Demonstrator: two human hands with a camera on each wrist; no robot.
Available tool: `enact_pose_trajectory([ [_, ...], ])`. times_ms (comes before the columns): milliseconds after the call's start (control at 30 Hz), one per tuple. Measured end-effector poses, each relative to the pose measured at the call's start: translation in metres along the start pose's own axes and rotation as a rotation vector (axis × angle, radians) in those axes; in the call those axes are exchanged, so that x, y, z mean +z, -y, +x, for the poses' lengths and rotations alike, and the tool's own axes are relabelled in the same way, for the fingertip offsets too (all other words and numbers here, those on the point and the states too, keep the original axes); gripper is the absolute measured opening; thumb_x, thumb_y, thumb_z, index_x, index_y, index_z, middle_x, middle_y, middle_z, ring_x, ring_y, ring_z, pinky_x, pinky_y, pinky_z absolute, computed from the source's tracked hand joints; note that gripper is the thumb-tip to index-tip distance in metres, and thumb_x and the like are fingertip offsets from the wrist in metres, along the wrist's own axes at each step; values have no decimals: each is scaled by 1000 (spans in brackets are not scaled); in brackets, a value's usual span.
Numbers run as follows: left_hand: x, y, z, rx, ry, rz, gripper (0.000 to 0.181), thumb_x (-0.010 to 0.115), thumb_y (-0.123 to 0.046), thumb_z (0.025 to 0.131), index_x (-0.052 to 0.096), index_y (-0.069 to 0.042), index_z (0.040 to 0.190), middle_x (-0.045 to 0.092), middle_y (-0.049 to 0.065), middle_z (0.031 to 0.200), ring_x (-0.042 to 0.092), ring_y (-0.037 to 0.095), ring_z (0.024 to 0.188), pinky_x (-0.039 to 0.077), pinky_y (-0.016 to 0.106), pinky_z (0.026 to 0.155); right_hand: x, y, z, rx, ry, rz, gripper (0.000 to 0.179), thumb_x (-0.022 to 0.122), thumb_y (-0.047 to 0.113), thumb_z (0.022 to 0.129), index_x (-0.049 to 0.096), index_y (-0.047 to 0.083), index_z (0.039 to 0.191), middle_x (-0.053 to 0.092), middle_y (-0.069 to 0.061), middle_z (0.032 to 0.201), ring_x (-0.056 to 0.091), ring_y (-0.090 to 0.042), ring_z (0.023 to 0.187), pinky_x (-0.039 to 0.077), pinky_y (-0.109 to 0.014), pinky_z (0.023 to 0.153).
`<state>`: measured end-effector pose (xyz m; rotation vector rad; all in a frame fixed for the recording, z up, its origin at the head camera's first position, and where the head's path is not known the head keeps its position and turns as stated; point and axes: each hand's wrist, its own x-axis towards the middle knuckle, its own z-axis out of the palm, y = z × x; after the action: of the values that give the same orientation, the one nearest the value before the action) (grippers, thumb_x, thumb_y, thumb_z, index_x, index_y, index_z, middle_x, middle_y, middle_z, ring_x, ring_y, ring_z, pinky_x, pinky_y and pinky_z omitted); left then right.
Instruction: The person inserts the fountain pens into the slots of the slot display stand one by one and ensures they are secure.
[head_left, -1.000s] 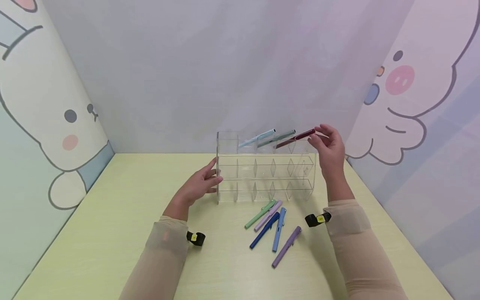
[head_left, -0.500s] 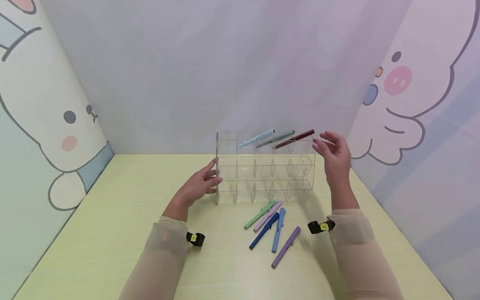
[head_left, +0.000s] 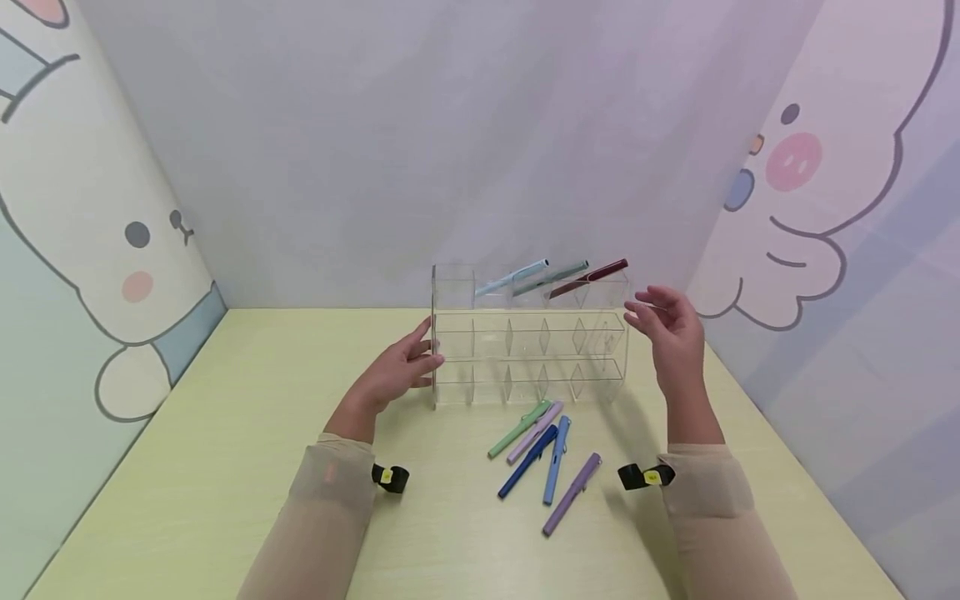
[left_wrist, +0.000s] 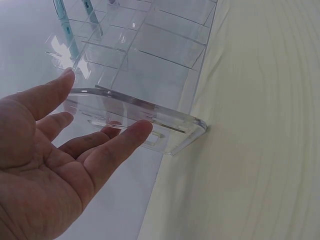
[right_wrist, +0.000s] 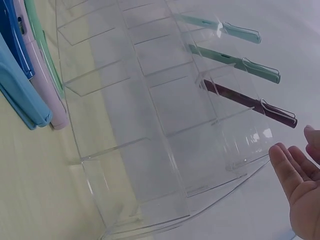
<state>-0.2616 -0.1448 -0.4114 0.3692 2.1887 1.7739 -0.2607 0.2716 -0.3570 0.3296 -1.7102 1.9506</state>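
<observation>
A clear acrylic pen rack (head_left: pixel 528 346) with three tiers of compartments stands on the table. Leaning in its top tier are a light blue pen (head_left: pixel 513 277), a grey-green pen (head_left: pixel 551 278) and a dark red pen (head_left: pixel 589 278). My left hand (head_left: pixel 397 367) rests its extended fingers against the rack's left side panel, also visible in the left wrist view. Just off the rack's right side is my right hand (head_left: pixel 671 333), its fingers loosely bent and holding nothing. The right wrist view shows its fingertips (right_wrist: pixel 282 162) below the dark red pen's capped end.
In front of the rack lie a green pen (head_left: pixel 519 428), a lilac pen (head_left: pixel 536 432), a dark blue pen (head_left: pixel 528 462), a light blue pen (head_left: pixel 557 460) and a purple pen (head_left: pixel 572 495). A pale curtain wall (head_left: pixel 465 150) rises behind the table (head_left: pixel 300 350).
My right hand has let go of the dark red pen, which stays leaning in the top tier. It has moved down and slightly right. The left hand stays on the rack.
</observation>
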Motion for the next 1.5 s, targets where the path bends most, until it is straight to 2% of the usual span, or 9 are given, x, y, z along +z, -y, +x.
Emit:
enact_pose_trajectory([
  [200,0,-1,-1,0,2,3,77,63,-36,97,12,-51,153,29,10,160,51,37,132,43,51,108,-5,0,-6,11,84,-25,34,65,4,93,56,0,126,61,-16,113,70,-21,100,58,-31,85],
  [333,0,-2,-2,-8,-1,3,77,63,-35,97,12,-52,152,28,10,160,50,37,132,43,51,108,-10,1,-8,59,184,-106,36,64,10,95,54,-2,127,61,-16,113,70,-18,99,58,-30,84],
  [567,2,-3,-3,-9,1,-3,77,63,-35,97,12,-51,152,27,11,160,50,37,133,44,49,107,-12,11,-13,198,422,-417,40,61,24,99,53,-1,128,58,-23,120,68,-11,100,57,-21,85],
  [733,3,-2,-4,-10,0,1,76,62,-36,97,13,-53,152,28,11,160,50,37,133,45,49,107,-10,15,-15,280,550,-574,42,63,31,98,54,4,128,60,-17,121,67,-23,104,55,-19,86],
  [967,2,-3,-3,-5,-3,5,75,62,-36,97,13,-52,152,27,11,160,50,36,132,46,49,106,-5,20,-17,312,687,-661,39,66,35,95,58,9,123,64,-12,114,67,-26,101,56,-40,91],
  [1067,2,-3,-3,0,-7,0,75,62,-35,97,13,-52,152,27,11,160,50,34,133,46,48,106,-2,18,-19,311,757,-719,36,65,36,95,59,11,121,65,-9,112,66,-27,99,55,-44,90],
  [1133,2,-3,-2,5,-6,-3,75,62,-35,97,13,-52,152,28,11,160,50,34,133,46,48,106,1,17,-20,323,804,-767,34,65,36,95,60,12,120,66,-7,110,66,-25,96,56,-43,88],
  [1300,1,-1,-2,3,-3,-8,76,62,-34,97,13,-52,152,28,11,160,50,35,133,46,47,106,10,14,-26,444,932,-820,32,66,29,95,60,7,117,64,-7,104,67,-28,96,58,-38,83],
  [1500,2,-3,-1,-2,-2,-4,77,62,-33,97,12,-51,153,28,12,160,50,37,133,46,48,106,21,10,-33,529,1004,-852,30,68,21,93,61,4,116,63,-6,102,66,-30,92,59,-37,80],
])
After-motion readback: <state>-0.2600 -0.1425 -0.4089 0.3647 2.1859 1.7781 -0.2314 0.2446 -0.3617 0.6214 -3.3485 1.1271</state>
